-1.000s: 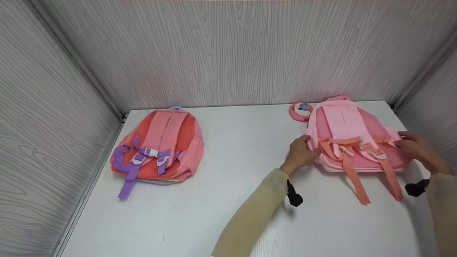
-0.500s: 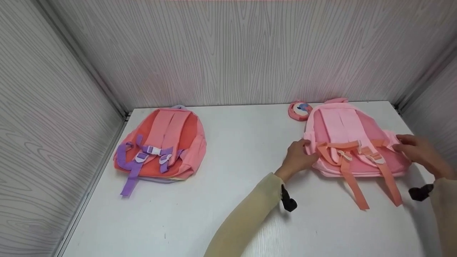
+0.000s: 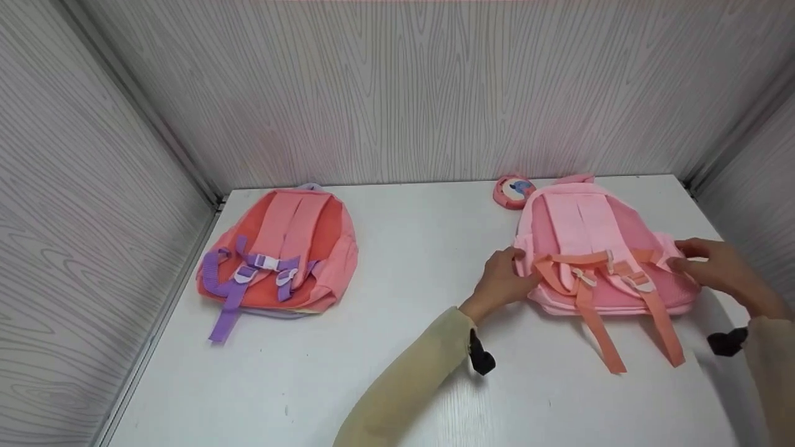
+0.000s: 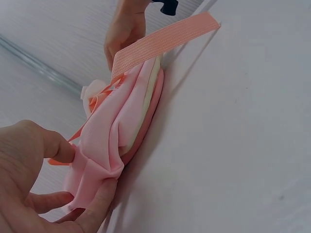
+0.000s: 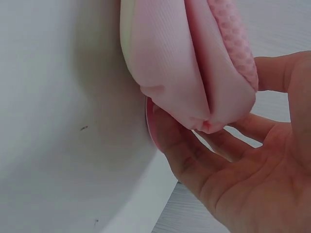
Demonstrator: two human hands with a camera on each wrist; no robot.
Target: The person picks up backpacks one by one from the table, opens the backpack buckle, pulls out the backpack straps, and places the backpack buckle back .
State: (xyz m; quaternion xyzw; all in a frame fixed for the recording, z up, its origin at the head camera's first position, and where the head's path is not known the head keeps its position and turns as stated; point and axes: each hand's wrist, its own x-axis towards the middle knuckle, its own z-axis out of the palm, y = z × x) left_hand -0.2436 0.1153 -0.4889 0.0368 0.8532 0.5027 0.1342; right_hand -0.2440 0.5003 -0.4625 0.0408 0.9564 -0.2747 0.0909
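A light pink backpack [image 3: 584, 217] lies with its shoulder straps facing up on the right half of the white table. My left hand [image 3: 504, 277] grips its left side; in the left wrist view the thumb and fingers pinch the side fabric [image 4: 92, 170]. On the opposite side my right hand [image 3: 723, 267] holds the side pocket, its thumb above and fingers curled beneath the fabric [image 5: 170, 63]. Two orange strap ends [image 3: 599, 338] hang toward the front edge. A round pink charm [image 3: 513, 192] with a blue figure lies by the bag's top left.
A coral backpack [image 3: 329, 242] with purple straps [image 3: 227, 313] lies straps up on the left of the white table [image 3: 404, 261]. Wood-grain panels [image 3: 385, 93] wall the back and both sides.
Both hands have shifted the pink backpack a little left and toward the front, and the round charm has moved slightly left with it. The coral backpack stays where it was.
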